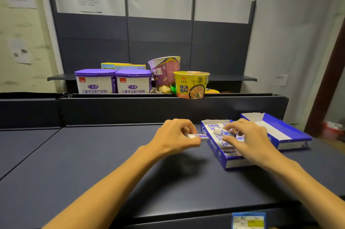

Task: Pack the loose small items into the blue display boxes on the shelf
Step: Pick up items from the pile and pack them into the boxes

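My left grip pinches one stick; right grip holds another stick over the blue box.

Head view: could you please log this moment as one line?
left hand: holds tube | right hand: holds second tube over near blue box | far blue box: looks empty

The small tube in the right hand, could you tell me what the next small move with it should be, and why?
Probably lower the tube into the nearer blue box and let go. The right hand pinches it just above that box, which already holds rows of the same tubes, while the left hand holds another tube beside the box, waiting its turn.
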